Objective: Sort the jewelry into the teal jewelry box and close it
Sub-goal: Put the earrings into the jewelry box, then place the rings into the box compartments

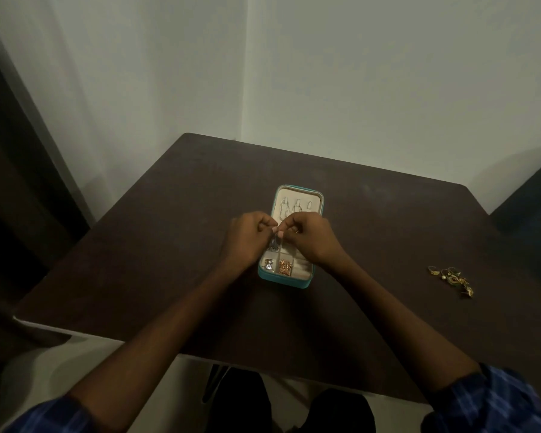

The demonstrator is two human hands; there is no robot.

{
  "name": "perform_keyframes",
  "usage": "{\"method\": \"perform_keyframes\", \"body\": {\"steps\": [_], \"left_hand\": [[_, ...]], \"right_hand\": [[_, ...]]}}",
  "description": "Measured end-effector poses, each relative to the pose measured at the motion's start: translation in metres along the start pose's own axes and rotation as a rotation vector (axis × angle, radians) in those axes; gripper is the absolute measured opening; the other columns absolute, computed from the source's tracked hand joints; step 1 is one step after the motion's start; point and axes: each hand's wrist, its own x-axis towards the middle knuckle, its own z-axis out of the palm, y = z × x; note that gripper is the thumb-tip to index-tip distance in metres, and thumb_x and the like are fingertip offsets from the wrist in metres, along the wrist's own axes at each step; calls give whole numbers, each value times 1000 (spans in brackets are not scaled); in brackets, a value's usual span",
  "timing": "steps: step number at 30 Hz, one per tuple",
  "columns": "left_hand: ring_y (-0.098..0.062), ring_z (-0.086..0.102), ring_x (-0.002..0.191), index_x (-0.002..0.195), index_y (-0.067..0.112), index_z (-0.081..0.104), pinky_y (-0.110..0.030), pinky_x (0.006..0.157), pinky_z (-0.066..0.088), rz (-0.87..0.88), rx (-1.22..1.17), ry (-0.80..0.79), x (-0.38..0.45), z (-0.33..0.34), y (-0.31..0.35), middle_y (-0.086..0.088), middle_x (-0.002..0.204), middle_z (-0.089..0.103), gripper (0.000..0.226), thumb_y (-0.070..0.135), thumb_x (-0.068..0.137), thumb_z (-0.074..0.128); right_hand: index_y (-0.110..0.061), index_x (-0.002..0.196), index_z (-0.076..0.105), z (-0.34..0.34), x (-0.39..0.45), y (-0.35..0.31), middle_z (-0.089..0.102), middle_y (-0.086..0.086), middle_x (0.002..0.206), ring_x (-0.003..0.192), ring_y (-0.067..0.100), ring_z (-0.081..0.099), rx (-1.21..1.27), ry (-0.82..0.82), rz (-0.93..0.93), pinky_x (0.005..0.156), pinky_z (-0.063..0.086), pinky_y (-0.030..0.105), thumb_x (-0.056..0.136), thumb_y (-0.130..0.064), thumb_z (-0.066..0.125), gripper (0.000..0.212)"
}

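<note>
The teal jewelry box [313, 195] lies open in the middle of the dark table, its cream lid panel holding silver chains [289, 207]. Both hands hover over the box's middle. My left hand [247, 237] and my right hand [310, 237] meet fingertip to fingertip and pinch a small dark silvery piece [274, 243] that dangles between them. In the near compartments lie a silver gem piece [268, 264] and a rose-gold piece [285, 266]. A small pile of gold rings and earrings [452, 278] lies on the table at the right.
The dark brown table [169, 245] stands in a corner against pale walls. A dark curtain hangs at the left and a dark chair back shows at the far right. My knees are below the table's near edge.
</note>
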Motion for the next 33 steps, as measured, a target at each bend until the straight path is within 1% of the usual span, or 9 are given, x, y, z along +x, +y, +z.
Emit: {"method": "perform_keyframes", "body": {"steps": [2,4,9,15,18,23,27,30,33], "left_hand": [[1,60,65,88,17,70,-16,57,49,14,33,-19,0,2,-2,7,75,66,7,15,85,63],[0,60,65,87,14,72,-15,58,49,33,73,-47,0,2,-4,5,78,67,8,13,85,64],[-9,66,69,85,13,74,-33,66,57,22,120,-70,2,6,-13,-3,80,73,9,15,82,67],[-7,61,70,85,17,69,-23,62,51,-7,161,-59,2,10,-16,-2,84,68,6,20,85,64],[-11,59,81,82,21,66,-29,68,52,-7,166,29,1,12,-14,-2,93,62,7,27,85,63],[-7,49,85,91,16,67,-18,62,35,92,158,131,-4,24,21,2,99,50,11,23,88,59],[-9,53,88,90,17,67,-25,74,41,188,100,93,-13,57,59,3,94,55,11,23,88,59],[-10,55,82,87,20,67,-24,74,41,237,85,33,-20,90,82,3,90,57,8,25,87,61],[-12,55,86,88,21,66,-27,76,43,269,111,-62,-26,120,96,2,93,57,8,27,87,61]], "right_hand": [[-13,81,69,4,-1,2,59,-15,71,68,-3,52,-56,-1,-8,59,41,7,83,-13,65,5],[-14,80,69,8,0,5,67,-4,79,73,4,58,-86,-6,-7,67,48,24,84,-16,64,6],[-19,81,68,17,0,9,70,0,83,76,14,64,-182,5,-9,70,55,37,85,-21,61,8],[-20,81,66,15,-8,9,67,-4,84,78,15,63,-239,13,-19,69,54,36,87,-18,54,13],[-21,79,65,-4,-19,17,65,-8,84,80,10,61,-209,35,-8,66,51,31,86,-15,56,13],[-20,78,66,-62,-60,70,69,-2,82,74,13,61,-261,155,67,66,48,31,83,-20,64,6],[-13,78,67,-117,-104,123,66,1,77,69,12,56,-318,288,186,59,37,24,83,-19,68,9],[-11,79,62,-149,-133,158,61,3,78,71,14,53,-352,384,279,55,32,18,86,-17,65,10],[-7,95,65,-170,-149,189,64,10,93,76,15,52,-389,466,336,64,36,24,88,-17,63,13]]}}
